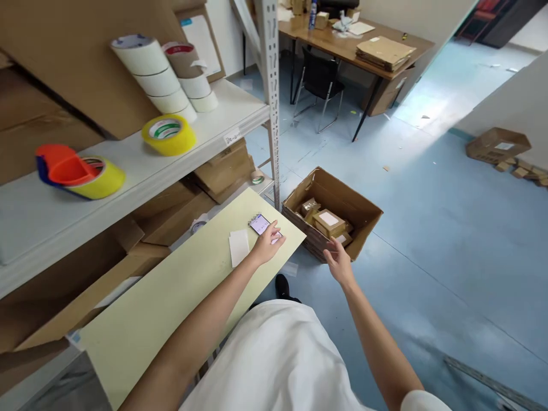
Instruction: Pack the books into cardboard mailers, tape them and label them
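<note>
My left hand (266,245) is over a smartphone (259,224) that lies face up on the pale yellow tabletop (188,285). Its fingers are stretched out and cover part of the lit screen; whether they touch it I cannot tell. White paper slips (238,249) lie just left of the phone. My right hand (339,264) hangs in the air with fingers apart and nothing in it, by the near edge of an open cardboard box (362,220). Inside that box are several small taped parcels, one with a white label (329,219).
A grey metal shelf (231,105) on the left carries white label rolls (158,83), a yellow tape roll (169,135) and a tape dispenser (81,171). Its upright post (270,85) stands beside the box. Farther back are a black chair (319,77) and a wooden desk (334,37).
</note>
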The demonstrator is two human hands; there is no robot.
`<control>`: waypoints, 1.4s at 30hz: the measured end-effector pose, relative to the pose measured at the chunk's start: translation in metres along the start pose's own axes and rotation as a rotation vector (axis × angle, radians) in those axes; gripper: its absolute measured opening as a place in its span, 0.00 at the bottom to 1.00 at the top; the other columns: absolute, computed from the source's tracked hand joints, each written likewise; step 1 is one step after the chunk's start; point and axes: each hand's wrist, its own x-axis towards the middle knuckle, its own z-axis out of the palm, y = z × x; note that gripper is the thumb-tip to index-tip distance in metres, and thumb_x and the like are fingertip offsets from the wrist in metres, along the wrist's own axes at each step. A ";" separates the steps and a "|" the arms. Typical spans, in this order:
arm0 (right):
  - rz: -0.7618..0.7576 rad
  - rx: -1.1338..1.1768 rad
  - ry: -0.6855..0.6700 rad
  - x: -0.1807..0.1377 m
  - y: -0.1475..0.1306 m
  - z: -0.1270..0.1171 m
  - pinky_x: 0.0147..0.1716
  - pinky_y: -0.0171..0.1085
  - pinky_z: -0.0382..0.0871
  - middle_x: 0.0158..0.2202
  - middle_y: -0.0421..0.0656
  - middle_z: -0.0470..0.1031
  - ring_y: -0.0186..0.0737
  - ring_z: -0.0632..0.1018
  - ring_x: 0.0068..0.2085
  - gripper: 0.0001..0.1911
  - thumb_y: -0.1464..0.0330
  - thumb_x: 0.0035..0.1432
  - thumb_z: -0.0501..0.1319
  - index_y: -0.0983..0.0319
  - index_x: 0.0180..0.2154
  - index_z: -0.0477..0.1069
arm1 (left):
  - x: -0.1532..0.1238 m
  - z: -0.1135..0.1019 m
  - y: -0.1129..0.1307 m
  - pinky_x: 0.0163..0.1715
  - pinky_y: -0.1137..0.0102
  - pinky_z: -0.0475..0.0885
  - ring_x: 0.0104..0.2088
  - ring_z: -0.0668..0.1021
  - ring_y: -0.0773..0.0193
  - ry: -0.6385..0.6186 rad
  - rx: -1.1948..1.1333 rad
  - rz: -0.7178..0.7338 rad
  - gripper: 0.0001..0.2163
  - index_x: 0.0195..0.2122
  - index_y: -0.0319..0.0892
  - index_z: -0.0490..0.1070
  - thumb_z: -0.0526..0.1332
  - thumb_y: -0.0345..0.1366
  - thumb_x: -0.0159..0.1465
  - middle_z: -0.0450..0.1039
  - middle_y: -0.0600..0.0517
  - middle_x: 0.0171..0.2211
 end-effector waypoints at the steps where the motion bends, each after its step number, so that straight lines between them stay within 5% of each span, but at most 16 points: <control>1: -0.015 -0.040 -0.067 0.000 -0.005 0.010 0.35 0.41 0.73 0.46 0.50 0.75 0.39 0.77 0.33 0.30 0.57 0.57 0.53 0.62 0.58 0.59 | -0.015 -0.014 -0.011 0.49 0.59 0.70 0.49 0.76 0.54 0.043 -0.014 -0.026 0.33 0.61 0.38 0.55 0.63 0.43 0.56 0.67 0.36 0.53; 7: -0.196 -0.452 -0.418 0.008 -0.038 0.081 0.35 0.37 0.67 0.34 0.44 0.77 0.39 0.75 0.32 0.24 0.65 0.58 0.52 0.63 0.57 0.61 | -0.120 -0.069 -0.098 0.43 0.61 0.73 0.37 0.79 0.59 0.388 -0.032 -0.281 0.26 0.51 0.37 0.66 0.62 0.47 0.54 0.75 0.42 0.42; 11: -0.259 -0.724 -0.593 0.021 -0.049 0.134 0.34 0.36 0.64 0.37 0.46 0.77 0.43 0.75 0.39 0.25 0.68 0.59 0.52 0.62 0.59 0.59 | -0.180 -0.066 -0.148 0.41 0.61 0.73 0.35 0.79 0.59 0.556 -0.115 -0.425 0.26 0.47 0.37 0.68 0.62 0.50 0.52 0.75 0.43 0.39; 15: -0.234 -0.899 -0.709 0.039 -0.053 0.175 0.34 0.38 0.63 0.43 0.50 0.76 0.47 0.76 0.41 0.28 0.66 0.61 0.52 0.60 0.62 0.53 | -0.217 -0.051 -0.172 0.41 0.61 0.73 0.35 0.79 0.58 0.617 -0.204 -0.546 0.28 0.46 0.37 0.68 0.61 0.53 0.51 0.75 0.43 0.38; 21: -0.204 -1.019 -0.762 0.059 -0.052 0.204 0.36 0.41 0.65 0.45 0.54 0.74 0.49 0.76 0.43 0.30 0.65 0.62 0.50 0.62 0.64 0.47 | -0.227 -0.036 -0.170 0.43 0.59 0.72 0.38 0.79 0.56 0.668 -0.248 -0.633 0.28 0.46 0.38 0.69 0.61 0.54 0.51 0.75 0.43 0.39; 29: -0.341 -0.921 -0.677 0.046 -0.062 0.198 0.32 0.38 0.64 0.37 0.49 0.77 0.45 0.77 0.37 0.26 0.66 0.62 0.51 0.62 0.60 0.54 | -0.240 -0.048 -0.153 0.41 0.62 0.74 0.37 0.79 0.59 0.783 -0.249 -0.545 0.26 0.47 0.39 0.68 0.61 0.53 0.53 0.75 0.44 0.40; 35: -0.687 -0.611 -0.799 -0.016 -0.104 0.218 0.30 0.35 0.66 0.32 0.44 0.76 0.40 0.76 0.32 0.23 0.67 0.60 0.51 0.62 0.57 0.60 | -0.279 -0.073 -0.130 0.40 0.65 0.74 0.38 0.78 0.60 0.922 -0.165 -0.414 0.21 0.46 0.40 0.68 0.59 0.48 0.56 0.75 0.44 0.40; 42: -0.931 -0.381 -1.070 -0.126 -0.152 0.267 0.30 0.38 0.69 0.33 0.45 0.76 0.38 0.74 0.24 0.26 0.62 0.60 0.49 0.63 0.57 0.58 | -0.362 -0.087 -0.129 0.37 0.68 0.72 0.37 0.78 0.62 1.216 -0.184 -0.326 0.16 0.46 0.43 0.68 0.58 0.43 0.58 0.75 0.46 0.42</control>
